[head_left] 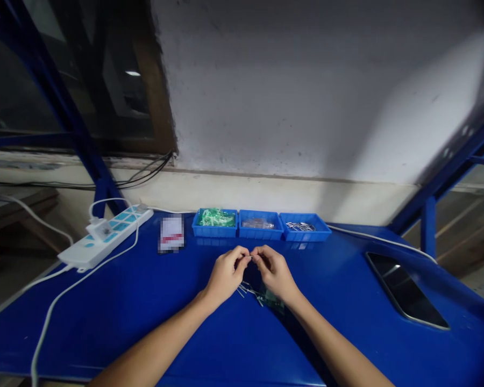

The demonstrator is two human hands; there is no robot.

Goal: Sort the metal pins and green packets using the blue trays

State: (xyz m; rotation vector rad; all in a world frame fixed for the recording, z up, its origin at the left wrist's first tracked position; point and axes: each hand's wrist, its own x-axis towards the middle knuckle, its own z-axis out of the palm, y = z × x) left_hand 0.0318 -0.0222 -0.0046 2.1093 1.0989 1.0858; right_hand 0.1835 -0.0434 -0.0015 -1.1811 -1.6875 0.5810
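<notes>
My left hand (226,274) and my right hand (277,273) meet fingertip to fingertip above the blue table (165,312). Both are pinched closed around something too small to make out between them. Under and between the hands lie several thin metal pieces (244,289), and a dark green, shiny packet (272,301) is partly hidden beneath my right hand. Beyond them, three blue trays stand in a row: the left tray (214,231) holds green and clear pieces, the middle tray (260,233) small clear-looking pieces, the right tray (306,236) thin metal pieces.
A white power strip (84,251) with a plug and cables lies at the left. Near it is a blurred white and red card (172,234). A dark phone-like device (407,290) rests at the right. Blue frame posts rise on both sides, before a wall.
</notes>
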